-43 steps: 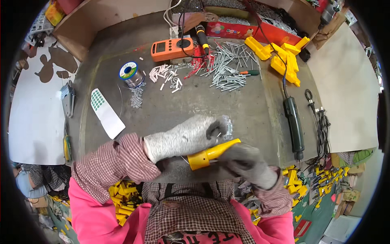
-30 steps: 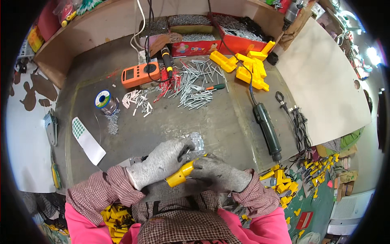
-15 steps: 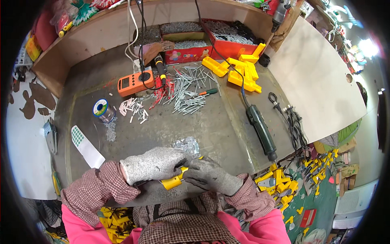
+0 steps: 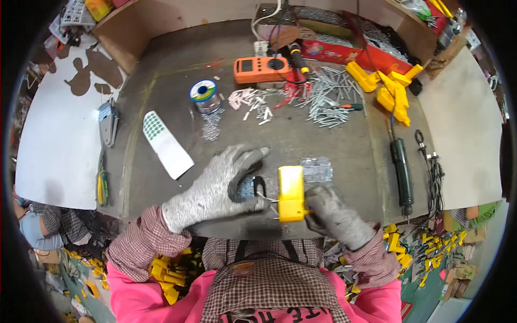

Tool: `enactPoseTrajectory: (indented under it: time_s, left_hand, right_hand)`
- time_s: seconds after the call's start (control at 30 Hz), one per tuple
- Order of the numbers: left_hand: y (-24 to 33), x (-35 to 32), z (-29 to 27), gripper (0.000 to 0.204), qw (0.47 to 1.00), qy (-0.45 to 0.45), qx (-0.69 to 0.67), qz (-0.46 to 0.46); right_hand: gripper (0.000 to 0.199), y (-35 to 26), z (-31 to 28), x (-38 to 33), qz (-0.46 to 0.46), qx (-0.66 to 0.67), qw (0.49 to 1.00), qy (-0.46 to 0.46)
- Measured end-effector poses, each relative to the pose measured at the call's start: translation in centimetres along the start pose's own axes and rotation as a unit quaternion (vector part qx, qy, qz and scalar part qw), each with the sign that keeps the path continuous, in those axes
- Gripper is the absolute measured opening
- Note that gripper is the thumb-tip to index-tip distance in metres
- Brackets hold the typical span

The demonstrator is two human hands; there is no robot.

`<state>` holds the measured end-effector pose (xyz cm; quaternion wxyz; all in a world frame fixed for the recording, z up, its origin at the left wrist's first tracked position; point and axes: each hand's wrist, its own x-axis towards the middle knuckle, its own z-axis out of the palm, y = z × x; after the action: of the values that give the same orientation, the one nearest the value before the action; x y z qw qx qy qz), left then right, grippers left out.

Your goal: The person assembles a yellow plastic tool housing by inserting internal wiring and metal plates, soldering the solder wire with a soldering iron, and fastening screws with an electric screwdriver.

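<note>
Yellow housing (image 4: 291,188): as the hands are parted, it is held between them, its long axis run straight fore and aft.
Right hand (image 4: 327,207): nearer, and clenched on the housing's near right side.
Left hand (image 4: 215,188): spread, to the housing's left; whether the pale leads (image 4: 271,200) are touched by its thumb cannot be told.
Housing's tilt: straightened now! Half a second ago it was slanted, mostly covered by both hands.

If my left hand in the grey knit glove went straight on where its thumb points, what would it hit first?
Probably the thin pale strands beside your left hand, then the blocky yellow plastic part just right of them; depth is hard to judge.
</note>
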<state>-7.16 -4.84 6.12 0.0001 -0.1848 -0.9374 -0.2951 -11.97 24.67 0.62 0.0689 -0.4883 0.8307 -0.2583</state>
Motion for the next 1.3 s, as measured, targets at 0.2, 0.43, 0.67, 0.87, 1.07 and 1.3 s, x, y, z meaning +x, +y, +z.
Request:
enactPoseTrajectory:
  time_s: [0.2, 0.43, 0.67, 0.87, 1.07, 1.3]
  left_hand:
    - [-0.6, -3.3, 4.3, 0.095, 0.996, 0.054, -0.046, -0.056]
    - [-1.9, -3.9, 5.6, 0.074, 0.99, 0.084, -0.092, -0.063]
    - [-1.9, -3.7, 5.5, 0.072, 0.989, 0.14, -0.053, 0.012]
    - [-1.2, -3.7, 5.3, 0.069, 0.988, 0.135, -0.068, -0.009]
    - [-1.9, -3.8, 5.9, 0.069, 0.99, 0.125, -0.058, -0.028]
    - [-1.7, -4.1, 5.4, 0.069, 0.99, 0.128, -0.047, -0.037]
  right_hand:
    - [0.035, -0.9, -4.2, 2.7, -0.009, 0.359, 0.933, 0.025]
    - [0.04, 0.2, -4.0, 5.7, 0.081, 0.166, 0.973, -0.136]
    - [0.062, -0.3, -4.9, 9.3, 0.013, 0.094, 0.973, -0.21]
    - [0.063, 2.4, -2.6, 9.2, 0.117, 0.106, 0.955, -0.251]
    - [0.062, 1.0, -3.4, 10.2, 0.085, 0.123, 0.959, -0.239]
    - [0.036, 5.2, -6.6, 2.9, 0.316, 0.02, 0.867, 0.385]
